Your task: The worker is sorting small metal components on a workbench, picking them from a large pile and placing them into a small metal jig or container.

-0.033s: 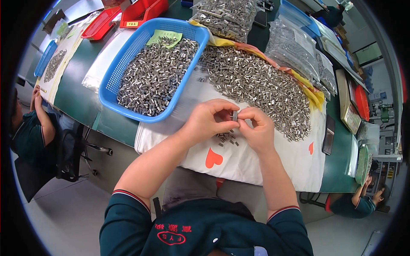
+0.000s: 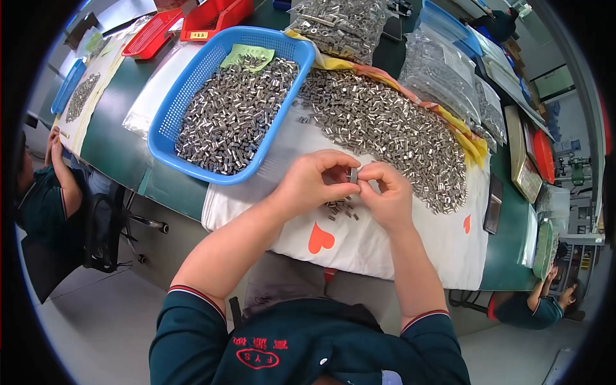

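Between my two hands is a small metal cylinder (image 2: 352, 175), pinched upright at the fingertips. My left hand (image 2: 313, 180) has thumb and forefinger closed on its left side. From the right, the thumb and forefinger of my right hand (image 2: 389, 192) press on the same piece. Under the hands several loose metal cylinders (image 2: 345, 210) lie on a white cloth (image 2: 378, 253) printed with orange-red hearts; my fingers partly hide them. Just beyond, a broad heap of the same metal cylinders (image 2: 398, 131) spreads over the cloth. A blue plastic basket (image 2: 168, 122) full of such pieces stands to the left.
Clear bags of metal parts (image 2: 337, 29) sit behind the heap, beside a yellow-and-red cloth edge (image 2: 443, 109). A dark phone-like slab (image 2: 493, 204) lies at the right on the green table (image 2: 122, 154). Red trays (image 2: 215, 18) stand far left. Other people sit left and right.
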A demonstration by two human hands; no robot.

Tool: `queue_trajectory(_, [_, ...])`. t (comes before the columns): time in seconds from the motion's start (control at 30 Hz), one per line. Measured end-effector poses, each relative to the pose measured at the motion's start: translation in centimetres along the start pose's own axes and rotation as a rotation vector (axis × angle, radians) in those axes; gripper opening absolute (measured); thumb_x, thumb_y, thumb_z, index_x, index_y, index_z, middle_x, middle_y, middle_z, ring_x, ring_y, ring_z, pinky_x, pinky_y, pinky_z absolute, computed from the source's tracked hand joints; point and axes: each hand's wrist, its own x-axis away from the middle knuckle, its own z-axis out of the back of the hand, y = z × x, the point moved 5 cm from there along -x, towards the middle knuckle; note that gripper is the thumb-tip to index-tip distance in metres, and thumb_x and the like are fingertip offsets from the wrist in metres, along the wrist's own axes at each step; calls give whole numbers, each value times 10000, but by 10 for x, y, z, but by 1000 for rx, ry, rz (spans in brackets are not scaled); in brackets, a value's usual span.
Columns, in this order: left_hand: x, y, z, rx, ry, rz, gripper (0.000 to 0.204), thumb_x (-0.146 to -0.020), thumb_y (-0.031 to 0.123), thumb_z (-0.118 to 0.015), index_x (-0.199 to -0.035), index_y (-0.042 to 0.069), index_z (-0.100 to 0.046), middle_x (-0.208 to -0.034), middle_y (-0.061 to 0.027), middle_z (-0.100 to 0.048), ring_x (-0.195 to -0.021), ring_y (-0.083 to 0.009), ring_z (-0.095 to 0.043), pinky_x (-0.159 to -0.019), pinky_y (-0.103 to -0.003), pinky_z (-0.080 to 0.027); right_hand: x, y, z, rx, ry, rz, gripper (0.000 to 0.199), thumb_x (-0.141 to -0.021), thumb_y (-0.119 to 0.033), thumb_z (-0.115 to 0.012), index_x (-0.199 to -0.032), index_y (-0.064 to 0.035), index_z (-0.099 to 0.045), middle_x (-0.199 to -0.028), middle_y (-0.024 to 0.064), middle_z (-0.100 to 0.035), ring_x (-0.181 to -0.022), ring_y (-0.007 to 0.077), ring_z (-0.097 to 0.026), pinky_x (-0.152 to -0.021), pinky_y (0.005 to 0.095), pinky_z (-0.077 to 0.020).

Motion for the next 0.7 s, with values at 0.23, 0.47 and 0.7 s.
queue_trajectory(0.23, [0,-11,-9,463,-209,291,308,-840,32,-588,-1146,8,-567,-927,-35,-624,-823,-94,-594,-747,-239,-496,1,13,8,-458,-131,-231,126,-776,69,-575,-878,-2,-600,-930,48,-597,-849,100,-557,-770,237,-450])
queue_trajectory(0.47, [1,-16,-14,652,-228,357,324,-836,35,-607,-1156,9,-565,-932,-45,-626,-826,-91,-597,-734,-232,-494,2,12,7,-555,-151,-260,120,-784,60,-581,-884,-4,-603,-915,38,-602,-851,95,-561,-772,229,-449])
queue_trajectory(0.7, [0,-13,-7,301,-50,259,387,-776,10,-670,-1150,10,-570,-856,-4,-609,-780,-53,-572,-688,-202,-481,2,-16,5,177,-18,49,139,-764,44,-637,-890,-3,-605,-897,49,-594,-849,118,-565,-758,245,-452])
